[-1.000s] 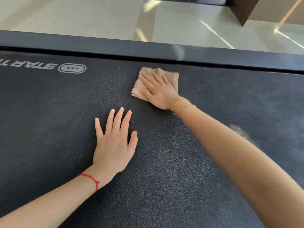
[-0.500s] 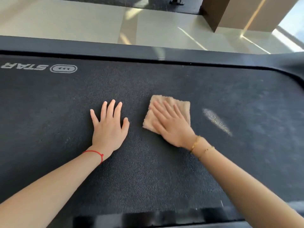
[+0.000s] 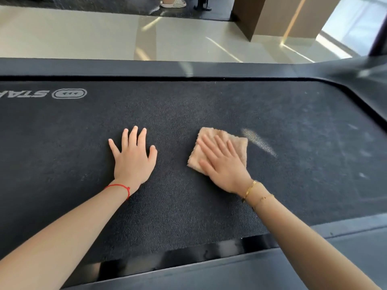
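Note:
A folded beige cloth (image 3: 238, 143) lies on the black treadmill belt (image 3: 188, 109). My right hand (image 3: 224, 164) lies flat on the cloth with straight, spread fingers and presses it onto the belt. My left hand (image 3: 134, 158) rests flat on the bare belt to the left of the cloth, fingers spread, with a red string at the wrist. Both hands hold nothing.
Dark side rails frame the belt at the far edge (image 3: 146, 68) and the near edge (image 3: 272, 266). A white logo (image 3: 70, 93) is printed at the belt's left. A sunlit streak (image 3: 259, 143) lies right of the cloth. Beyond are pale floor tiles, a brown pillar (image 3: 272, 13) and someone's sandalled foot (image 3: 173, 2).
My right hand has drawn the cloth from the belt's far edge back toward me and a little to the right. My left hand has stayed flat on the belt. The view has tilted up.

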Action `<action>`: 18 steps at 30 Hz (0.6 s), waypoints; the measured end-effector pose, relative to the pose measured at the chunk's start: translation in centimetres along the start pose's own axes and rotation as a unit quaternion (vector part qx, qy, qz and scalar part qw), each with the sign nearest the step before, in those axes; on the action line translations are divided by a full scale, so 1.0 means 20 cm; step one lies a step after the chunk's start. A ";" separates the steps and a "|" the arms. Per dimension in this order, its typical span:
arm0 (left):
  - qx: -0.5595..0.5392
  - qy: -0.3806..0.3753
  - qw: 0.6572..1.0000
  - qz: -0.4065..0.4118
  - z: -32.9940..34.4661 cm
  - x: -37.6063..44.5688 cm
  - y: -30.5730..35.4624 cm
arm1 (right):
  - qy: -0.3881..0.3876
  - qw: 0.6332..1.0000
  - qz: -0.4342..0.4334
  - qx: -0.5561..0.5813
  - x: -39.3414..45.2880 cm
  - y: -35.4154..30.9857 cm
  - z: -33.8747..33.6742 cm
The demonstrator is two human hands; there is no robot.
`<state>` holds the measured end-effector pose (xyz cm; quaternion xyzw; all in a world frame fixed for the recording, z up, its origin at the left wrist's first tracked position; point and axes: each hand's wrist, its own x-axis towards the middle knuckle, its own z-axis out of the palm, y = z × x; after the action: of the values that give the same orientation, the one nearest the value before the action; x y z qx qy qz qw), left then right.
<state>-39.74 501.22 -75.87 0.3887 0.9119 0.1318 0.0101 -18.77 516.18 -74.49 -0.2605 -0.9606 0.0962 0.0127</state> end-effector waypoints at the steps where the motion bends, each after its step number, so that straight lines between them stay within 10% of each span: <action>1: -0.002 0.002 1.000 0.001 0.00 0.00 0.00 | -0.007 0.999 -0.040 -0.004 -0.06 -0.05 0.01; 5: -0.011 0.003 1.000 0.013 0.00 0.00 0.00 | -0.031 0.993 -0.114 0.002 -0.21 -0.07 0.01; 12: -0.017 0.008 0.998 0.064 0.01 -0.01 0.00 | 0.000 0.993 0.119 0.001 -0.08 0.14 -0.06; 18: -0.009 0.008 0.998 0.064 0.02 0.00 0.00 | -0.013 0.998 -0.065 -0.014 -0.33 -0.18 0.03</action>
<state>-39.71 501.19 -76.23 0.4450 0.8840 0.1431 -0.0019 -14.99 509.64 -74.27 -0.1965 -0.9768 0.0846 0.0030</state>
